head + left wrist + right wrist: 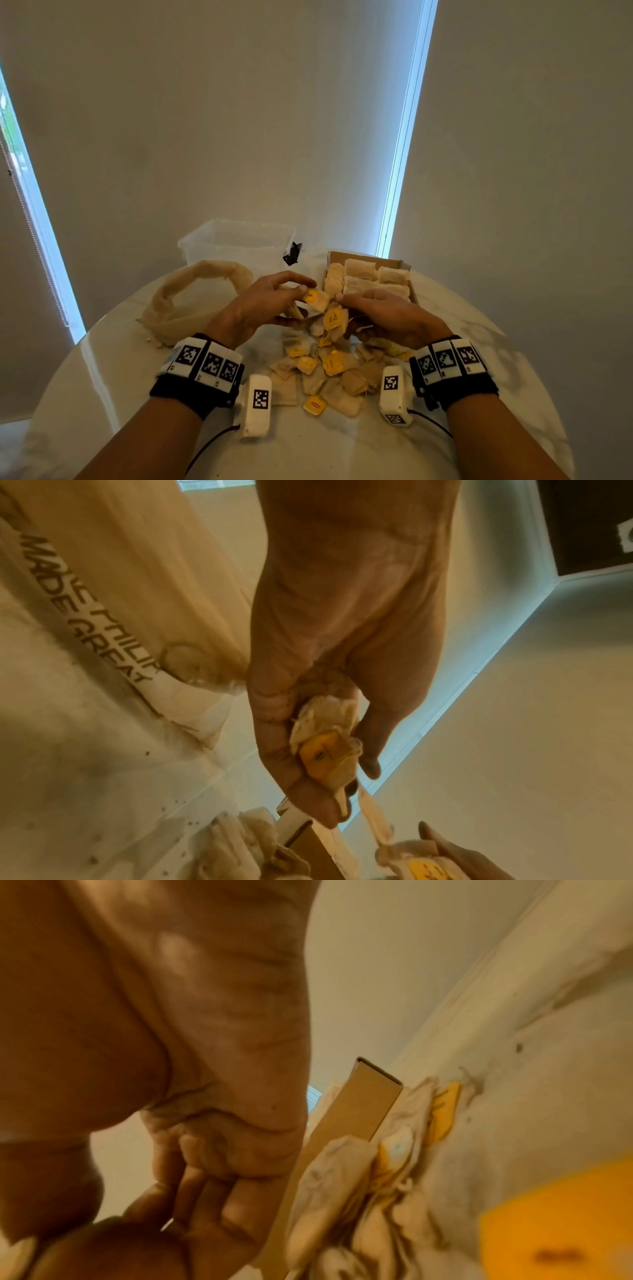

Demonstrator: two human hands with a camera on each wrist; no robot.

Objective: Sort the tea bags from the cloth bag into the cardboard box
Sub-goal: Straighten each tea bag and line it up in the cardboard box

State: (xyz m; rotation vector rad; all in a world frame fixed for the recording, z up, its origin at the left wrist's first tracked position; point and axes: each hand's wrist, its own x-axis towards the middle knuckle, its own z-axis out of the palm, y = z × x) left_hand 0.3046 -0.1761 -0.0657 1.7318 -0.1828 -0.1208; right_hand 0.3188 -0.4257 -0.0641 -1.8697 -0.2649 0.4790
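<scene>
Over the middle of the round table, my left hand [306, 288] pinches a tea bag with a yellow tag [317, 299]; in the left wrist view a small bunch of tea bags [325, 739] sits between its thumb and fingers. My right hand [346, 308] is curled round another tea bag with a yellow tag [334, 320], just in front of the cardboard box [400, 264]. Rows of tea bags [370, 279] stand packed in the box. A loose pile of tea bags [325, 371] lies between my wrists. The cloth bag [185, 305] lies slumped open at the left.
A clear plastic bin [236, 240] stands behind the cloth bag, with a small black object [292, 254] beside it. The white table's edge [113, 329] curves round close on both sides. Window blinds fill the background.
</scene>
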